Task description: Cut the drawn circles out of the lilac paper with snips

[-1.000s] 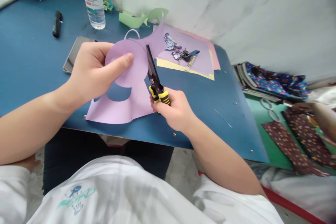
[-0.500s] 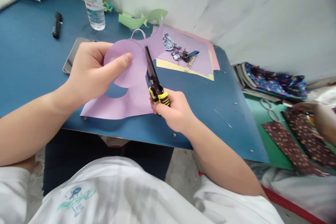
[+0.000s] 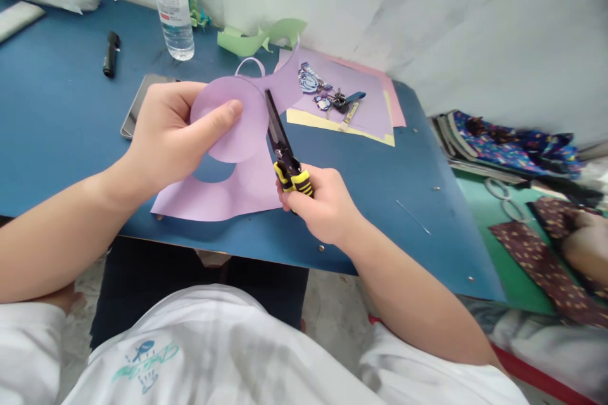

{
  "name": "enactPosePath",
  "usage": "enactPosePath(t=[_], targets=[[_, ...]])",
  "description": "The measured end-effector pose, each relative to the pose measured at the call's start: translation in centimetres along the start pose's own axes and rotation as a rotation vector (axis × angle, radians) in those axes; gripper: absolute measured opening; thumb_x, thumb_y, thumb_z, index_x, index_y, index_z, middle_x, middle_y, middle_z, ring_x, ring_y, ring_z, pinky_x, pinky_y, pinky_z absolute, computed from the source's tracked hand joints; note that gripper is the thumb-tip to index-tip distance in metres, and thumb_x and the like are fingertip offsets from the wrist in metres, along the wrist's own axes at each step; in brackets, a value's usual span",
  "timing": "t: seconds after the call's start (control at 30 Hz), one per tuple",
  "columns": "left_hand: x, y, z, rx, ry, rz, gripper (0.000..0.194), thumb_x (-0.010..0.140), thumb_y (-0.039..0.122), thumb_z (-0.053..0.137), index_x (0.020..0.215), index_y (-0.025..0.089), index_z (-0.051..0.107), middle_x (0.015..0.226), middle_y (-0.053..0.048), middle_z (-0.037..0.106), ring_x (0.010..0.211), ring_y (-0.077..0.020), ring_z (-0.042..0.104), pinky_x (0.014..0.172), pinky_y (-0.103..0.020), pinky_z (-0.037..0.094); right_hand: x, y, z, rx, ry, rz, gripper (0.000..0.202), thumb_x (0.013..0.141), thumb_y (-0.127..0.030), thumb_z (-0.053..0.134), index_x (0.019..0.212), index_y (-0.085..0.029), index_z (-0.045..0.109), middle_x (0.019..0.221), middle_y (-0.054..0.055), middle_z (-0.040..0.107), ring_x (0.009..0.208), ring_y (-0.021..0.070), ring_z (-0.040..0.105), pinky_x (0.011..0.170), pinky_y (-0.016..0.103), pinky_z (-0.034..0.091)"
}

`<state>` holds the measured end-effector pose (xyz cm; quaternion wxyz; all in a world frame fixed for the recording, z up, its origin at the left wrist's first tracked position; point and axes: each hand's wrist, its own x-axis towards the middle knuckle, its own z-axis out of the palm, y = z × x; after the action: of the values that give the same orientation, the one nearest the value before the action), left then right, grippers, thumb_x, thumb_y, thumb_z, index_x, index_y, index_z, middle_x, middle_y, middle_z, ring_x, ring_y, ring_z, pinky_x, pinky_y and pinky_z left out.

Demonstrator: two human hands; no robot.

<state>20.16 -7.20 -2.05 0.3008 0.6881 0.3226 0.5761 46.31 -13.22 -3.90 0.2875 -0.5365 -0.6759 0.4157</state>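
My left hand pinches a sheet of purple paper, its thumb lying on a rounded, mostly cut-out disc in it. A curved strip of the same sheet rises behind the disc toward the back right. In my right hand are scissors with black blades and yellow-and-black handles. The blades look closed together, their tips at the disc's right edge. The fingers of my left hand behind the paper are hidden.
On the blue table are a water bottle, a black marker, a phone, green paper scraps, and keys with keychains on stacked coloured paper. At right, a co-worker's hand is near brown patterned fabric.
The view has shifted slightly, so everything sits a little lower and to the right. Both hands keep their hold on the paper and scissors. The co-worker's hand at right has moved.
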Motion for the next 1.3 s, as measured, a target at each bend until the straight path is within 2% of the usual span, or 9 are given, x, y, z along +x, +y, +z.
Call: enactPosePath(t=[0.23, 0.33, 0.47, 0.6, 0.77, 0.97, 1.07, 1.2, 1.3], targets=[[0.2, 0.2, 0.0, 0.013, 0.030, 0.022, 0.057, 0.090, 0.054, 0.100, 0.064, 0.019, 0.065, 0.064, 0.000, 0.051, 0.057, -0.0097, 0.040, 0.045, -0.027, 0.024, 0.1, -0.1, 0.0, -0.027, 0.013, -0.008, 0.010, 0.075, -0.038, 0.061, 0.073, -0.028, 0.057, 0.065, -0.004, 0.056, 0.068, 0.0203, 0.055, 0.071, 0.040, 0.038], [0.3, 0.1, 0.0, 0.014, 0.021, 0.054, 0.056, 0.091, 0.054, 0.098, 0.064, 0.019, 0.065, 0.061, 0.002, 0.050, 0.055, -0.0084, 0.038, 0.043, -0.025, 0.023, 0.1, -0.1, 0.0, -0.041, 0.017, -0.003, 0.011, 0.076, -0.039, 0.060, 0.073, -0.028, 0.057, 0.064, -0.004, 0.057, 0.068, 0.0205, 0.055, 0.071, 0.040, 0.038], [0.5, -0.1, -0.1, 0.023, 0.010, 0.083, 0.048, 0.096, 0.049, 0.090, 0.065, 0.022, 0.066, 0.062, 0.001, 0.050, 0.055, -0.0099, 0.038, 0.042, -0.027, 0.023, 0.2, 0.0, 0.0, -0.058, 0.022, -0.007, 0.013, 0.075, -0.041, 0.059, 0.074, -0.028, 0.060, 0.064, -0.004, 0.057, 0.068, 0.0205, 0.056, 0.070, 0.040, 0.038], [0.8, -0.5, -0.3, 0.023, -0.005, 0.085, 0.039, 0.095, 0.043, 0.091, 0.067, 0.027, 0.069, 0.061, 0.001, 0.050, 0.053, -0.0129, 0.037, 0.041, -0.031, 0.026, 0.1, 0.0, 0.1, -0.062, 0.027, -0.004, 0.013, 0.076, -0.041, 0.060, 0.074, -0.028, 0.060, 0.063, -0.005, 0.056, 0.067, 0.0201, 0.055, 0.070, 0.040, 0.038], [0.8, -0.7, -0.3, 0.004, -0.008, 0.117, 0.045, 0.096, 0.044, 0.089, 0.065, 0.021, 0.067, 0.059, 0.002, 0.048, 0.052, -0.0080, 0.035, 0.039, -0.024, 0.022, 0.1, -0.1, 0.2, -0.064, 0.031, -0.003, 0.014, 0.076, -0.041, 0.059, 0.073, -0.028, 0.060, 0.062, -0.005, 0.054, 0.065, 0.0187, 0.051, 0.068, 0.039, 0.036], [0.5, -0.4, -0.1, -0.027, -0.012, 0.034, 0.054, 0.102, 0.057, 0.087, 0.069, 0.018, 0.069, 0.063, 0.001, 0.053, 0.054, -0.0068, 0.041, 0.042, -0.021, 0.028, 0.2, 0.0, 0.2, -0.031, 0.028, -0.022, 0.011, 0.076, -0.038, 0.061, 0.073, -0.027, 0.059, 0.063, -0.005, 0.054, 0.064, 0.0171, 0.049, 0.066, 0.038, 0.034], [0.5, -0.6, -0.2, -0.027, -0.024, 0.051, 0.051, 0.099, 0.060, 0.090, 0.073, 0.019, 0.074, 0.064, 0.002, 0.054, 0.056, -0.0080, 0.041, 0.043, -0.022, 0.031, 0.2, 0.1, 0.2, 0.002, 0.022, -0.013, 0.010, 0.075, -0.037, 0.061, 0.074, -0.027, 0.060, 0.063, -0.005, 0.055, 0.063, 0.0168, 0.049, 0.065, 0.038, 0.035], [0.6, -1.0, -0.3, 0.010, -0.024, 0.101, 0.043, 0.098, 0.055, 0.094, 0.080, 0.020, 0.078, 0.069, 0.001, 0.061, 0.060, -0.0099, 0.046, 0.048, -0.024, 0.035, 0.2, 0.1, 0.2, 0.016, 0.029, -0.009, 0.010, 0.074, -0.037, 0.062, 0.075, -0.027, 0.062, 0.064, -0.005, 0.056, 0.063, 0.0169, 0.050, 0.065, 0.038, 0.035], [0.7, -1.3, -0.4, 0.041, -0.027, 0.134, 0.042, 0.101, 0.054, 0.090, 0.080, 0.020, 0.079, 0.067, 0.001, 0.059, 0.058, -0.0101, 0.045, 0.048, -0.026, 0.035, 0.2, 0.1, 0.2, 0.014, 0.032, -0.018, 0.010, 0.074, -0.036, 0.061, 0.075, -0.026, 0.062, 0.064, -0.005, 0.057, 0.063, 0.0168, 0.050, 0.065, 0.038, 0.035]])
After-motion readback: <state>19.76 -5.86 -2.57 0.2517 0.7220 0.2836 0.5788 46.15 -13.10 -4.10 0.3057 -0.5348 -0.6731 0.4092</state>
